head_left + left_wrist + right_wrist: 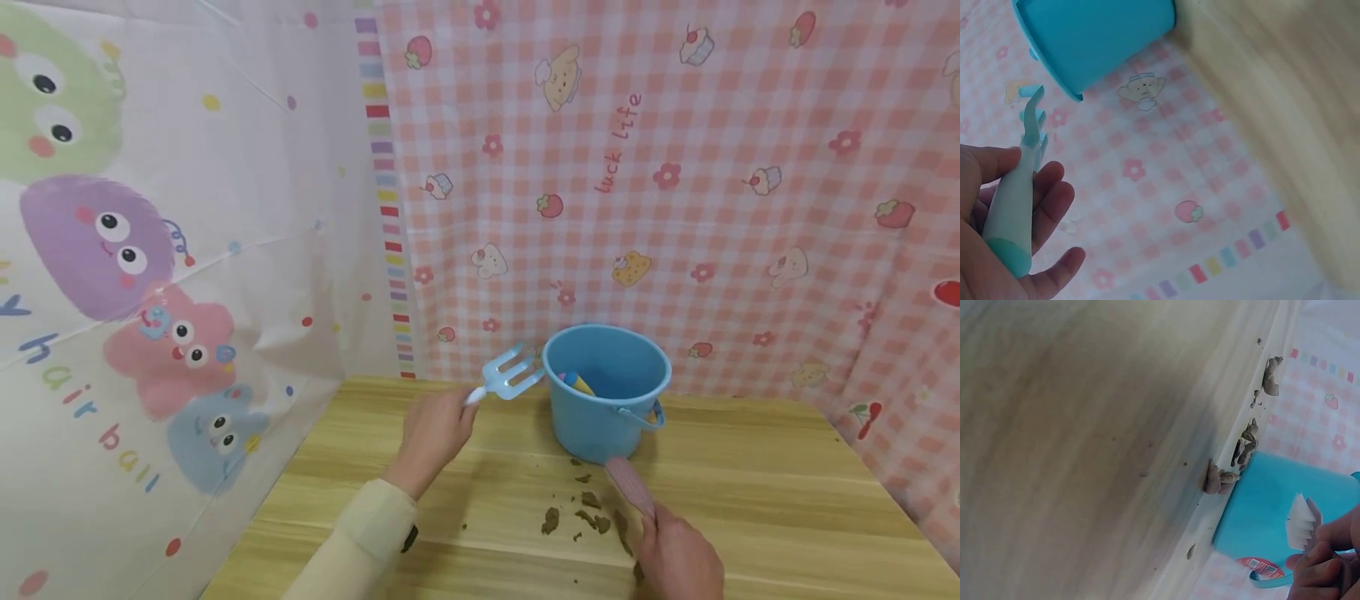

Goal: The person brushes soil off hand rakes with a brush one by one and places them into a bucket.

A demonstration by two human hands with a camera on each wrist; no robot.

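Observation:
My left hand [437, 435] grips a toy garden fork by its white handle [1010, 209]. The fork's light blue tines [512, 375] point toward the left side of a blue bucket [592, 429]. In my right hand [681, 557] is a small brush with a pinkish back [628, 483], held in front of the bucket. White bristles [1299, 525] show on it in the right wrist view. Brown crumbly clumps [551, 521] lie scattered on the table before the bucket, left of the brush. Something blue and yellow [576, 382] sits inside the bucket.
A wood-grain table [757, 483] carries everything. Pink checked cloth [660, 108] hangs behind it, and a white cloth with cartoon figures [300, 250] hangs on the left. The bucket's handle [645, 417] hangs down at its front right.

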